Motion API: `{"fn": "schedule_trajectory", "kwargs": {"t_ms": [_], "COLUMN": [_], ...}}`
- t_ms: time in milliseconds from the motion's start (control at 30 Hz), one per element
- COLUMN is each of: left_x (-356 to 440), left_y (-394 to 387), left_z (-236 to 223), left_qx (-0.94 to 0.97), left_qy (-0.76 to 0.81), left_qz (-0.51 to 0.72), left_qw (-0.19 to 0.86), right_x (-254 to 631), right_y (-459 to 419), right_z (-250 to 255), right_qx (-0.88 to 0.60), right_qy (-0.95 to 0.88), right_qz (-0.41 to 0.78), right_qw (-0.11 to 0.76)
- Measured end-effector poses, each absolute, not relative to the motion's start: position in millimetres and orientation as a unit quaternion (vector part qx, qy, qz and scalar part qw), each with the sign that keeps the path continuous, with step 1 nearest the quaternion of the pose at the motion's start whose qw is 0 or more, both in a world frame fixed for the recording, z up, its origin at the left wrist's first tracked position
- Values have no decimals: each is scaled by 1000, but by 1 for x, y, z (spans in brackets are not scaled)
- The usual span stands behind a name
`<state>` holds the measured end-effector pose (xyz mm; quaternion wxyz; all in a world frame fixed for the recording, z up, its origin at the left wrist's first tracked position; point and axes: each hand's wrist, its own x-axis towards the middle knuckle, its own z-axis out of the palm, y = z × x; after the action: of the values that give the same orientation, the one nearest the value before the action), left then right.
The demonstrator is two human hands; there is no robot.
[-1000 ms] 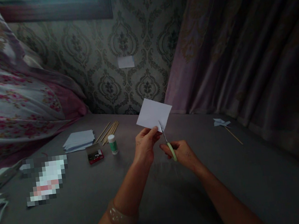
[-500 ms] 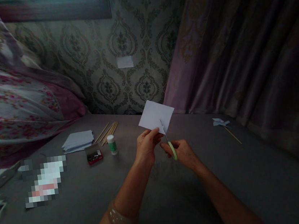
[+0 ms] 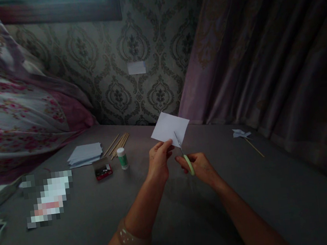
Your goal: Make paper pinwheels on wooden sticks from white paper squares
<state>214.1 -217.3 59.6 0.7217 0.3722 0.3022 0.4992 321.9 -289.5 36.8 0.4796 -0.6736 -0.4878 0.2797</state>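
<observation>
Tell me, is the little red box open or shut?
Open. The red box has its lid raised at the back, and small shiny things show inside.

Single head cam, worn by the person, first-person view. Faces forward, pitched down over the grey surface (image 3: 85, 215). Left hand (image 3: 158, 163) and right hand (image 3: 201, 168) sit mid-frame, fairly near, arms entering from the bottom edge. Patterned wall (image 3: 99, 62) lies beyond; window frame (image 3: 63, 10) clipped at top left, dark curtain (image 3: 249, 48) at right.
</observation>
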Motion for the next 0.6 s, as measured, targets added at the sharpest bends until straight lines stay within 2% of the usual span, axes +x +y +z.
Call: {"fn": "schedule_trajectory", "kwargs": {"t_ms": [600], "left_x": [214], "left_y": [-217], "left_z": [59], "left_qx": [379], "left_qy": [312], "left_qz": [506], "left_qw": [709], "right_x": [320], "right_y": [-289], "right_z": [38], "right_qx": [-688], "right_qy": [-477], "right_qz": [279], "right_qw": [470]}}
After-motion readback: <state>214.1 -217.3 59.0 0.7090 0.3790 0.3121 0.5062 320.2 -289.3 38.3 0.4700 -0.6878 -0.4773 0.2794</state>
